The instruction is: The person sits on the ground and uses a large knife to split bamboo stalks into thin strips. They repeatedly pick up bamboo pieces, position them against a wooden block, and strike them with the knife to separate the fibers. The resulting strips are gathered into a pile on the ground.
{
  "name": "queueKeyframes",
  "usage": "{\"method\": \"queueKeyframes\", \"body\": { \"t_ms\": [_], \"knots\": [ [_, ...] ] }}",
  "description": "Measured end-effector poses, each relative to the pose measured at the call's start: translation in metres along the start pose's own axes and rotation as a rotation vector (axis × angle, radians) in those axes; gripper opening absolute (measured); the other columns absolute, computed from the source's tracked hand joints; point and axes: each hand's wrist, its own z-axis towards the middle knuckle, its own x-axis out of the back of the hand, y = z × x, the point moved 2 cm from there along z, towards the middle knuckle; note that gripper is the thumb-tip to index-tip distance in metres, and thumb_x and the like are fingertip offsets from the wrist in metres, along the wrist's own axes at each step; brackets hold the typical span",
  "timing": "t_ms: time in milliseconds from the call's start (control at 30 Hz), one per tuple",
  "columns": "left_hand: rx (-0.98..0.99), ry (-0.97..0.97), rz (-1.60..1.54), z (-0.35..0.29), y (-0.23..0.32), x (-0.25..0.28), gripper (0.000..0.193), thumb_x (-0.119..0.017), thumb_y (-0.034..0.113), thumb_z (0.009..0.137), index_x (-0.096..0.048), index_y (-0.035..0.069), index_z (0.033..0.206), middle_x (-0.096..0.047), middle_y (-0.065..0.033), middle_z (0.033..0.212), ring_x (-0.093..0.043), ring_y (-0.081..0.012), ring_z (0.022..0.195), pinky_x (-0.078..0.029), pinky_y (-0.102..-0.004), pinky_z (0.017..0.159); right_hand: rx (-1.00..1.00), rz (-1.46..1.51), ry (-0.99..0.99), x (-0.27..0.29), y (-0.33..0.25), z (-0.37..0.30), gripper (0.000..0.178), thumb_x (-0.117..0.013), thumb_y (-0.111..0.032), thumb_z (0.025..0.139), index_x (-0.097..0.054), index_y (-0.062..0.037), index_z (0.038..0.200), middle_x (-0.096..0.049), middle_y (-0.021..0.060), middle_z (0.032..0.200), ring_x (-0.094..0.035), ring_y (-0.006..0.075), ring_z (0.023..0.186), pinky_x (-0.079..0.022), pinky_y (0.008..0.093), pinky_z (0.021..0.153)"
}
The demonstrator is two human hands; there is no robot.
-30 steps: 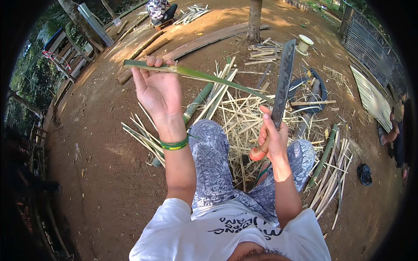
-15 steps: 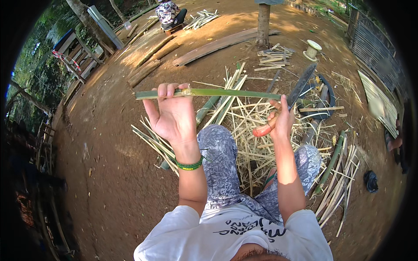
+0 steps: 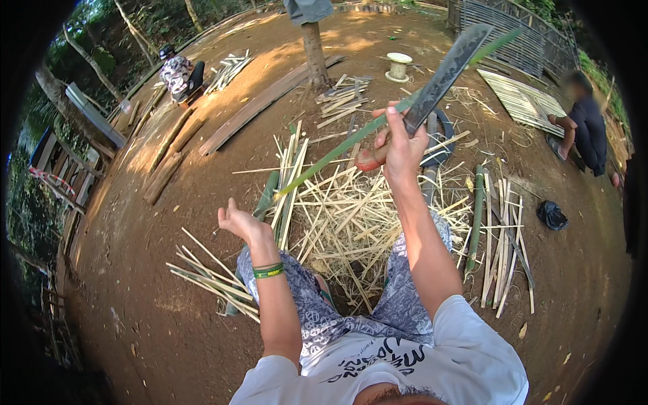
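Observation:
My right hand (image 3: 405, 148) is closed round the handle of a machete (image 3: 445, 77), its broad dark blade slanting up and away to the right. The handle's end is red. A long green bamboo strip (image 3: 334, 154) lies along the blade, pinched by the same hand, its near end reaching down to the left. My left hand (image 3: 239, 221) is below and left of that end, apart from it, palm turned up and fingers loosely spread with nothing visible in them. Pale split bamboo strips (image 3: 351, 216) lie heaped on the ground between my knees.
Bamboo strips (image 3: 503, 250) and a green bamboo pole (image 3: 476, 223) lie right of my leg, near a black plastic bag (image 3: 551, 214). A plank (image 3: 260, 111) and a white spool (image 3: 398, 67) lie farther off. One person (image 3: 587, 125) squats right; another (image 3: 179, 74) sits far left.
My left hand has let go of the bamboo strip and dropped lower. My right hand has raised the strip and machete, tilting the strip up to the right. The view has swung right.

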Motion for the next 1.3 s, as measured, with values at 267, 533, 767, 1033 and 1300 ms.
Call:
{"method": "queueKeyframes", "body": {
  "t_ms": [267,533,767,1033,1300],
  "knots": [
    [-0.326,-1.056,-0.155,-0.084,0.12,-0.147,0.032,-0.048,0.019,0.104,-0.053,-0.003,0.126,-0.066,-0.0144,0.109,-0.064,-0.0234,0.106,-0.05,-0.0359,0.096,-0.074,-0.315,-0.34,0.009,0.004,-0.039,0.018,-0.064,-0.014,0.095,-0.067,0.0015,0.104,-0.071,0.002,0.078,-0.055,0.0028,0.061,-0.042,0.0218,0.056],
    [-0.379,-1.714,-0.059,-0.133,0.243,-0.24,0.047,-0.045,0.032,0.106,-0.051,-0.006,0.133,-0.066,-0.0178,0.117,-0.063,-0.0248,0.114,-0.053,-0.0354,0.098,0.027,-0.422,-0.564,0.013,0.033,-0.093,0.018,-0.069,-0.015,0.091,-0.071,0.0007,0.1,-0.069,0.0015,0.071,-0.051,0.0024,0.055,-0.037,0.0235,0.049],
    [-0.48,-1.593,0.103,-0.131,0.239,-0.247,0.032,-0.049,0.028,0.105,-0.062,0.0,0.113,-0.065,-0.0041,0.09,-0.068,-0.0159,0.085,-0.058,-0.0312,0.086,0.076,-0.573,-0.647,0.015,0.018,-0.102,0.028,-0.068,-0.013,0.09,-0.068,0.0039,0.113,-0.072,0.0118,0.093,-0.065,0.0136,0.074,-0.048,0.0281,0.063],
    [-0.194,-1.466,-0.126,-0.083,0.223,-0.238,0.034,-0.043,0.03,0.107,-0.053,0.003,0.126,-0.051,-0.001,0.08,-0.056,-0.0124,0.072,-0.057,-0.032,0.079,0.016,-0.463,-0.428,0.039,-0.001,-0.121,0.033,-0.066,-0.009,0.091,-0.065,0.0006,0.123,-0.071,0.012,0.11,-0.068,0.0175,0.084,-0.053,0.0294,0.072],
    [-0.169,-1.432,-0.351,-0.084,0.223,-0.225,0.039,-0.042,0.04,0.106,-0.056,0.004,0.117,-0.043,0.002,0.07,-0.038,-0.0064,0.058,-0.035,-0.0225,0.053,-0.22,-0.23,-0.385,0.031,-0.03,-0.13,0.04,-0.061,-0.012,0.096,-0.055,0.0067,0.132,-0.071,0.0062,0.094,-0.053,0.0028,0.051,-0.042,0.0188,0.045]
  ]
}}
